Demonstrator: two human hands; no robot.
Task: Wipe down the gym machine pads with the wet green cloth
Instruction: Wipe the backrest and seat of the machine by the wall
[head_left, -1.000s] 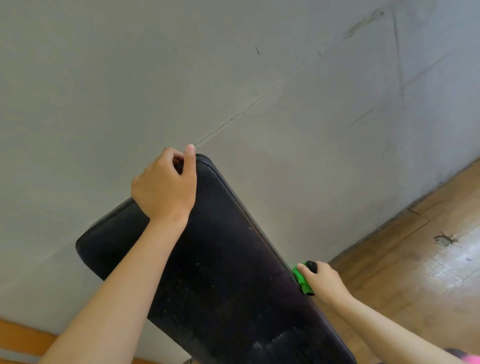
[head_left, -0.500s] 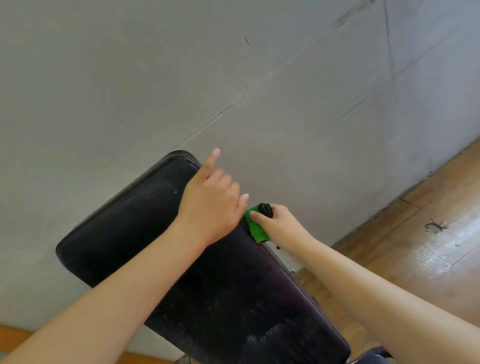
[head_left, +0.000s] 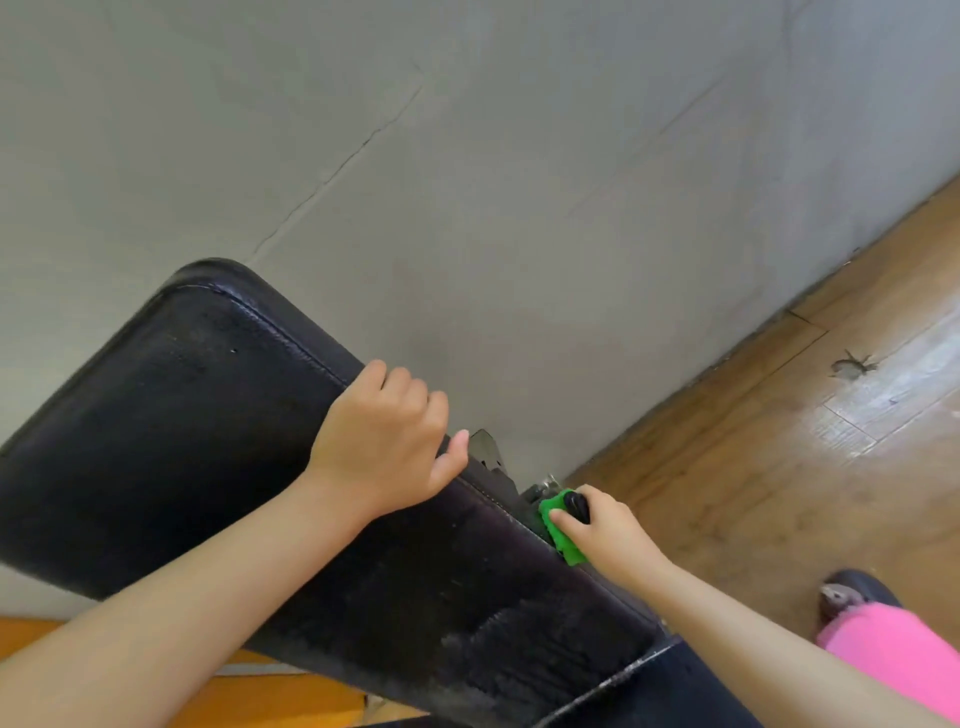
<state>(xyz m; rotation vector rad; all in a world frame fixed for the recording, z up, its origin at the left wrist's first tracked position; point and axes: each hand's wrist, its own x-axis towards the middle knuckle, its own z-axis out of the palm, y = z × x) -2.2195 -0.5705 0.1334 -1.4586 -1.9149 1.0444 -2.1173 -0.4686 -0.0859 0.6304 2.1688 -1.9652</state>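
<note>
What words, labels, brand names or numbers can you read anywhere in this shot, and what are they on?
None can be read. No text, number or sign shows on the black pad, the green cloth, the grey wall, the wooden floor or the metal bracket behind the pad.

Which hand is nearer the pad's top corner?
Left. The left hand grips the pad's right edge below that corner; the right hand holds the green cloth farther down.
</note>
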